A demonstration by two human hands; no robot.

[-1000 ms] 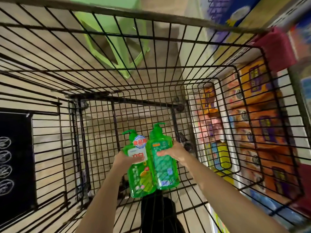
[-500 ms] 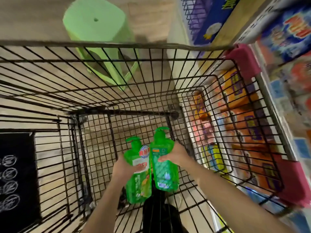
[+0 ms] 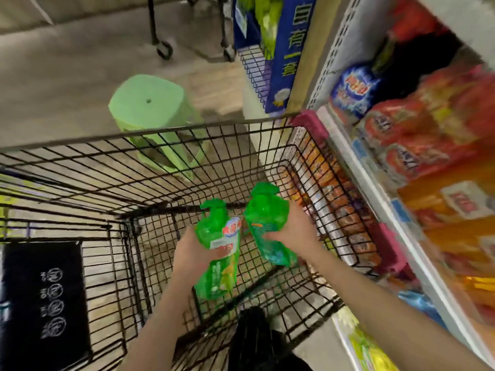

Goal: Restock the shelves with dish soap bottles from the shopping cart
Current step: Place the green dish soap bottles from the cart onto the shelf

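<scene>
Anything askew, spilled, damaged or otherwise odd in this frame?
Nothing stands out. The left hand grips the left bottle and the right hand the right bottle, over the shopping cart. No spill or damage shows, though blur hides fine detail.

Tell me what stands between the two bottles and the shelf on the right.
The cart wall stands between the shelf and the left bottle, gripped by the left hand, and the right bottle, gripped by the right hand. Packets fill the shelf.
</scene>
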